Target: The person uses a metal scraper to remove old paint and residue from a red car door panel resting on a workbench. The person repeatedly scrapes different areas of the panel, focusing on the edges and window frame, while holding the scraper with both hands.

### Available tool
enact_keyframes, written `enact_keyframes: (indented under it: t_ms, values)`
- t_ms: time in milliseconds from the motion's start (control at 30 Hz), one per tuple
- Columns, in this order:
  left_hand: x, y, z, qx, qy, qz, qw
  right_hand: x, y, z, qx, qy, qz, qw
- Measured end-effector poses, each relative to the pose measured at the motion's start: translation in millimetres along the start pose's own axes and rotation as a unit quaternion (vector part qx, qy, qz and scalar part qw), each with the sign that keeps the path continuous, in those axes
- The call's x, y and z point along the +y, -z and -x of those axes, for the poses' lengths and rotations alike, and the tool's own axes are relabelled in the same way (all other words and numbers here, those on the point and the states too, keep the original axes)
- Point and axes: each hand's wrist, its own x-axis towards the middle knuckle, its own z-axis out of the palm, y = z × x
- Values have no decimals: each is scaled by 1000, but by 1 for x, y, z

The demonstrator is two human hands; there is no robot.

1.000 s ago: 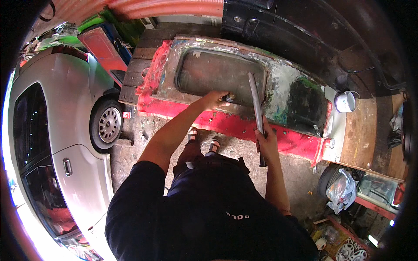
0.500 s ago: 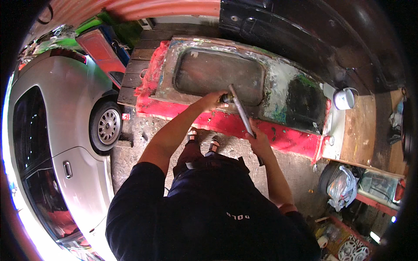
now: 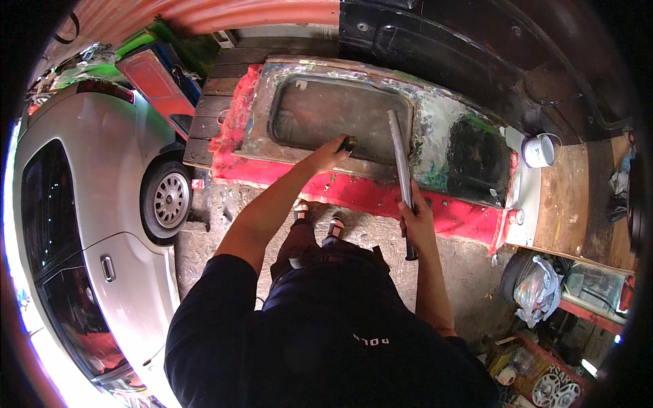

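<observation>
My right hand (image 3: 417,221) is closed around a long grey metal bar (image 3: 400,153) with a dark lower end. The bar points away from me, its far tip over the window part of a vehicle door panel (image 3: 430,112). My left hand (image 3: 331,154), at the near edge of that window, is closed on a small dark object (image 3: 349,143); its kind is not clear. Worn and patchy in grey, white, green and black, the panel lies flat on a red cloth (image 3: 381,197).
A silver car (image 3: 109,197) stands close on my left. White bucket (image 3: 539,151) and wooden board (image 3: 571,197) are to the right. A plastic bag (image 3: 537,289) hangs by a tyre lower right. A large black panel (image 3: 469,54) leans behind the bench.
My right hand has moved slightly right and swung the bar's far tip rightward, away from my left hand. My left hand stays nearly in place and has turned a little.
</observation>
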Motion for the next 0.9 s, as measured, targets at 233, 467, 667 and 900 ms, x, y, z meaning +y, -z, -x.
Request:
enact_keyframes:
  t_ms: [233, 467, 667, 900]
  values:
    - [24, -51, 4, 22, -99, -186, 977, -2, 7, 12, 14, -27, -40, 999]
    - [7, -91, -1, 92, -190, -208, 955, 0, 15, 18, 15, -57, -21, 998]
    - [11, -95, 5, 119, -153, -259, 946, 1, 16, 18, 10, -57, -7, 998]
    - [1, -92, 4, 119, -158, -265, 944, 13, 17, 14, -1, -38, -20, 999]
